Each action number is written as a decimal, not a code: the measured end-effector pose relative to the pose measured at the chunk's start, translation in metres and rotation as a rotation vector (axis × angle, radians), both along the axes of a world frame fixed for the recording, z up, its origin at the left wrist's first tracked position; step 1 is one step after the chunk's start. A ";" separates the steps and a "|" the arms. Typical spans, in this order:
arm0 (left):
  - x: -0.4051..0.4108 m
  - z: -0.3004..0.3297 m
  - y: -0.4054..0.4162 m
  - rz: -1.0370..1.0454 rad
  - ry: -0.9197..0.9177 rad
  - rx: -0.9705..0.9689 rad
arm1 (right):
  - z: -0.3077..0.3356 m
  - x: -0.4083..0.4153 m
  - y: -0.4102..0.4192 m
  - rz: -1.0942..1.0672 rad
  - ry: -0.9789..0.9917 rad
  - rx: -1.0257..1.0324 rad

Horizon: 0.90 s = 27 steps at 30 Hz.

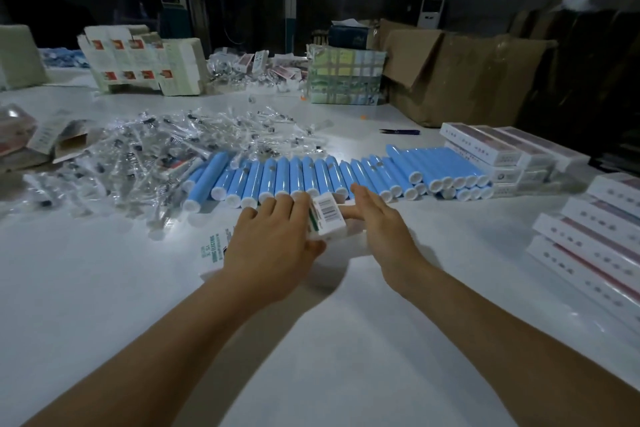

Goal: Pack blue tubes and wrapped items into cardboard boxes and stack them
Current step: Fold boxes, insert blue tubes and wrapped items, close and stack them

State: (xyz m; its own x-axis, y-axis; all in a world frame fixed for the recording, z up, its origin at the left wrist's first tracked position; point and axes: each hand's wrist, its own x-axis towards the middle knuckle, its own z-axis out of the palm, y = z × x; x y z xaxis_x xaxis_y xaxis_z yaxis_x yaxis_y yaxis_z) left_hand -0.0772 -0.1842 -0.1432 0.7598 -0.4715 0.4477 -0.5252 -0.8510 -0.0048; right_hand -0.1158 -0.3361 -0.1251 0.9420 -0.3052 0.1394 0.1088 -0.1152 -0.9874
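The left hand point(273, 239) grips a small white box point(327, 218) while the right hand point(384, 222) lies flat and released beside it, near the row of blue tubes point(311, 177).

A small white box point(327, 217) with a barcode on its end flap is held above the table, tilted, gripped by the left hand point(273, 246); the right hand point(381, 218) is laid against its other side, fingers extended. Blue tubes point(311, 177) with white caps are laid in a long row just beyond the box, caps toward the camera, partly stacked at the right end. Clear-wrapped items point(149, 156) are heaped loosely to the left of the tubes. Filled white boxes are stacked at right point(588, 246).
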 end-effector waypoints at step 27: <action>-0.003 -0.002 0.001 0.017 -0.050 -0.025 | -0.011 -0.008 0.008 -0.094 -0.063 -0.317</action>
State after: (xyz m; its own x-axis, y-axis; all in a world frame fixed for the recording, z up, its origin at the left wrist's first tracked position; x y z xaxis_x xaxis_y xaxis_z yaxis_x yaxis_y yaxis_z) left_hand -0.0801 -0.1828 -0.1454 0.7439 -0.4469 0.4969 -0.5101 -0.8600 -0.0099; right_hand -0.1235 -0.3283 -0.1361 0.8983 -0.3229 0.2979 0.1424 -0.4275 -0.8927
